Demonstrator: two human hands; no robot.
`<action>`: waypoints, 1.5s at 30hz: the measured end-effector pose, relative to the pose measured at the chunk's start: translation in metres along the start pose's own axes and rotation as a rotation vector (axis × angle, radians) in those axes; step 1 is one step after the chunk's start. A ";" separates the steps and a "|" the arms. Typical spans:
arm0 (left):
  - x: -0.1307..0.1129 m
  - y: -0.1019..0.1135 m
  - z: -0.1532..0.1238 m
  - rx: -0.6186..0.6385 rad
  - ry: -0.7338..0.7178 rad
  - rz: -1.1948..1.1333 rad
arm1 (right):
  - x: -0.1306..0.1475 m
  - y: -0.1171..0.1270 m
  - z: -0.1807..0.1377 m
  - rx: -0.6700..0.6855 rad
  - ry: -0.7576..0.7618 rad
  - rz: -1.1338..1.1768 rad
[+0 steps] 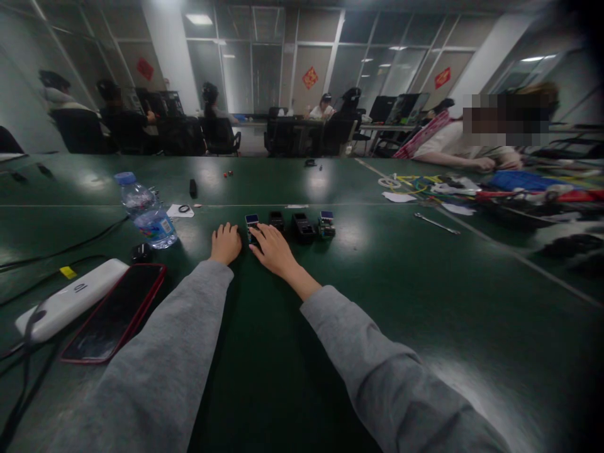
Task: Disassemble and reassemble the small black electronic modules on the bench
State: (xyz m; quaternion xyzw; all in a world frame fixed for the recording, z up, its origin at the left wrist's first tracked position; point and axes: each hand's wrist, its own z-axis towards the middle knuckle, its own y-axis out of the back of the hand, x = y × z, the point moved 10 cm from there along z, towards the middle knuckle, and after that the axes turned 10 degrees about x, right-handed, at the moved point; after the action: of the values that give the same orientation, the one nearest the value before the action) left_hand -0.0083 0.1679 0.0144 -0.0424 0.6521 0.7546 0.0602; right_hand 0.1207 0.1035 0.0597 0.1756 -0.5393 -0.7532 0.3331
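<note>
Both my arms in grey sleeves reach forward over a dark green table (358, 296). My left hand (225, 243) rests on the table with fingers curled under, holding nothing that I can see. My right hand (274, 248) lies flat with fingers stretched, its fingertips touching a small blue-topped module (251, 221). Right of it stand three more small dark parts in a row: a black block (277, 220), a larger black block (302, 227) and a module with a blue top (325, 224).
A water bottle (144, 211) lies at left, with a white power bank (70, 299), a red-cased phone (116, 313) and black cables near the front edge. A wrench (436, 223) and a person with cluttered parts are at right. Seated people work at the back.
</note>
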 end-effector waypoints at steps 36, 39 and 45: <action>0.004 -0.002 0.000 0.005 0.006 -0.058 | -0.121 0.058 -0.079 -0.266 -0.459 -0.135; 0.003 -0.002 0.000 0.000 0.002 -0.033 | -0.154 0.049 -0.086 -0.221 -0.492 0.005; 0.002 0.000 -0.001 -0.004 -0.003 -0.005 | -0.186 0.060 -0.103 -0.380 -0.499 0.062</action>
State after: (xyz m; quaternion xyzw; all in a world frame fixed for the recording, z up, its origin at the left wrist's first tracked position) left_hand -0.0097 0.1672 0.0136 -0.0429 0.6505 0.7557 0.0630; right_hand 0.3365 0.1484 0.0608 -0.0963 -0.4590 -0.8499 0.2400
